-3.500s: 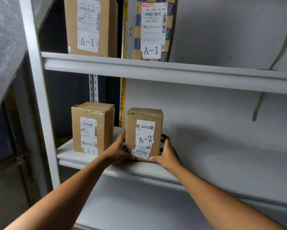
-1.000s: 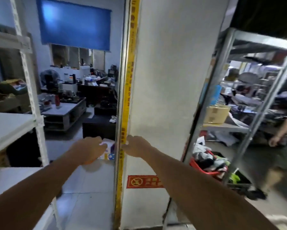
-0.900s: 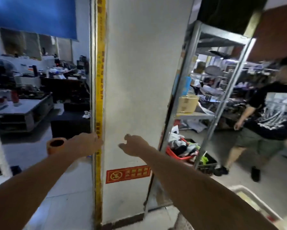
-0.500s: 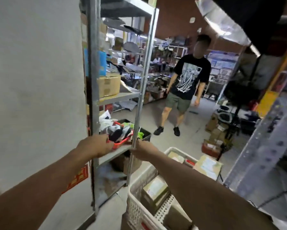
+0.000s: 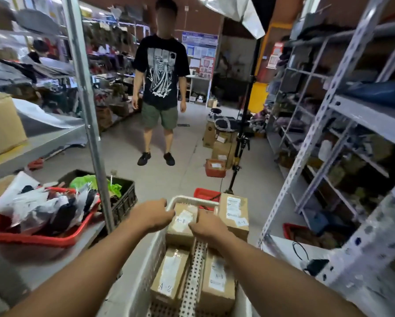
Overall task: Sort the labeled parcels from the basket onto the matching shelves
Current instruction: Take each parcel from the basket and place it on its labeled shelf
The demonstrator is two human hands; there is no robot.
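A white plastic basket (image 5: 144, 271) stands below me with several brown parcels in it. My left hand (image 5: 154, 215) and my right hand (image 5: 209, 225) flank one parcel labelled A-1 (image 5: 182, 221) at the basket's far end, fingers curled over its left and right edges. To its right a taller A-1 parcel (image 5: 235, 212) stands upright. Nearer me lie a parcel marked A-2 (image 5: 169, 275) and another A-1 parcel (image 5: 218, 277). The shelves with A-1 and A-2 parcels are out of view.
A person (image 5: 161, 88) stands in the aisle ahead, facing me. On the left, a metal shelf post (image 5: 89, 124), a red basket of bags (image 5: 38, 234) and a black crate (image 5: 123, 197). Grey shelving (image 5: 317, 138) lines the right. A tripod (image 5: 240, 152) and boxes stand on the floor.
I let go of the A-2 parcel on the shelf and turned right, past a pillar, to the basket. Both hands came down from mid-air onto the A-1 parcel.
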